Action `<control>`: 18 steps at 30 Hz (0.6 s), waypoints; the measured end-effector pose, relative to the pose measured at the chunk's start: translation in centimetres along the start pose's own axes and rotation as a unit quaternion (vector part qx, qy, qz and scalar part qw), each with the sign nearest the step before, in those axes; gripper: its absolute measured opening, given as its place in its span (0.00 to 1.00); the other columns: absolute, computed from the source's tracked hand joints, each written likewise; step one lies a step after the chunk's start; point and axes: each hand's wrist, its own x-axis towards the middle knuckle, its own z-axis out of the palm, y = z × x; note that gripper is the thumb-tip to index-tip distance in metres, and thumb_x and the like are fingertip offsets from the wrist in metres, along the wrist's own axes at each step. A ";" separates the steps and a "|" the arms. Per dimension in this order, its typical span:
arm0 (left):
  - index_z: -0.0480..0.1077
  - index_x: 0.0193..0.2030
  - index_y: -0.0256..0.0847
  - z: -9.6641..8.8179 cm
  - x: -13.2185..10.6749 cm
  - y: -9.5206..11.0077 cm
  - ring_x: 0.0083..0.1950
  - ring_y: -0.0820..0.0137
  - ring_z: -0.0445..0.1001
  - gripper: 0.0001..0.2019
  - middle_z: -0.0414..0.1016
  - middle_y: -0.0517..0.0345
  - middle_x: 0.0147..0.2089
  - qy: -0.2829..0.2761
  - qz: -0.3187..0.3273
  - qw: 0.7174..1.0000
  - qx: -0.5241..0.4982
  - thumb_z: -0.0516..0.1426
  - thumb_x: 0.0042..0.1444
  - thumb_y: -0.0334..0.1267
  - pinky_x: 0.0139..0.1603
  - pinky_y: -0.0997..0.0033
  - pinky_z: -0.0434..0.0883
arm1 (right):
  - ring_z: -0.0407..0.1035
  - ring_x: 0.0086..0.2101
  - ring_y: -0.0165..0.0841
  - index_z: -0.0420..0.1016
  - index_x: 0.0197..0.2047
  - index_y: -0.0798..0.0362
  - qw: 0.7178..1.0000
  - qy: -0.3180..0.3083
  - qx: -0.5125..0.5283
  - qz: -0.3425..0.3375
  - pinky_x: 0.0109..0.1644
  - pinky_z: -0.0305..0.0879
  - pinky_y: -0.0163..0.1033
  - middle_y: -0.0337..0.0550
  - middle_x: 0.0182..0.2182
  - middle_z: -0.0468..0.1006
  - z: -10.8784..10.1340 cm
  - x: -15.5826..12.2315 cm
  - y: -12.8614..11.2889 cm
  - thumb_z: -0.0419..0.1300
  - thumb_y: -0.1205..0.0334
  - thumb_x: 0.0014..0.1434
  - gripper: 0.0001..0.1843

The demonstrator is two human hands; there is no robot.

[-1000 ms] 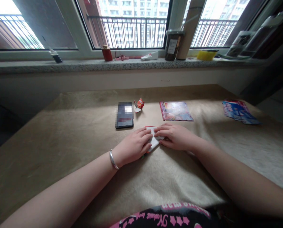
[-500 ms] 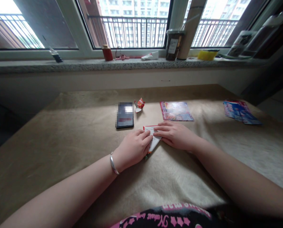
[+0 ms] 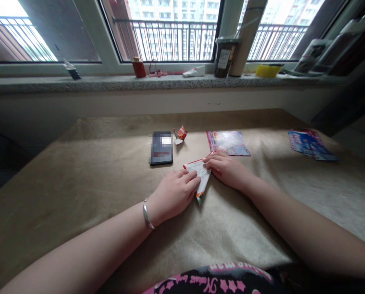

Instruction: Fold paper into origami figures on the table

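A folded white paper (image 3: pixel 201 176) with red trim and small print lies on the beige cloth (image 3: pixel 109 183) in front of me. My left hand (image 3: pixel 173 194), with a silver bangle on the wrist, presses its curled fingers on the paper's left edge. My right hand (image 3: pixel 228 169) holds the paper's upper right corner, fingers bent over the fold. A pointed lower tip of the paper shows between the two hands.
A dark phone (image 3: pixel 161 148) lies just beyond my left hand, with a small red folded wrapper (image 3: pixel 180 134) beside it. Printed leaflets lie farther right (image 3: pixel 228 143) and at the far right (image 3: pixel 309 145). The stone windowsill (image 3: pixel 78 83) holds a red cup, a jar and a yellow thing.
The paper has turned and more of it shows, its top edge now tilted and the lower tip sticking out. My right hand has slid up and away; my left hand has hardly moved.
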 end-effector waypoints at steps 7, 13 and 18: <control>0.67 0.50 0.36 0.2 -0.1 0.1 0.52 0.60 0.69 0.13 0.71 0.46 0.51 -0.011 -0.007 1.000 0.018 0.48 0.63 0.35 0.51 0.55 0.70 | 0.68 0.45 0.35 0.73 0.34 0.52 0.999 -0.034 0.024 0.011 0.51 0.65 0.42 0.44 0.40 0.77 -0.4 -0.1 -0.2 0.51 0.77 0.53 0.13; 0.66 0.52 0.34 0.5 -0.1 0.2 0.53 0.59 0.69 0.14 0.71 0.46 0.53 -0.008 -0.010 1.000 0.028 0.47 0.64 0.35 0.52 0.55 0.69 | 0.67 0.42 0.37 0.75 0.44 0.52 0.998 -0.052 -0.010 0.032 0.50 0.64 0.44 0.46 0.42 0.76 -0.5 0.2 -1.2 0.56 0.58 0.59 0.12; 0.66 0.54 0.34 0.6 -0.2 0.4 0.54 0.59 0.68 0.16 0.70 0.46 0.55 -0.006 -0.028 0.999 0.027 0.47 0.64 0.37 0.53 0.55 0.69 | 0.66 0.44 0.38 0.75 0.48 0.52 0.997 -0.059 -0.039 0.043 0.52 0.63 0.45 0.46 0.45 0.75 -0.3 0.1 -1.5 0.55 0.58 0.59 0.15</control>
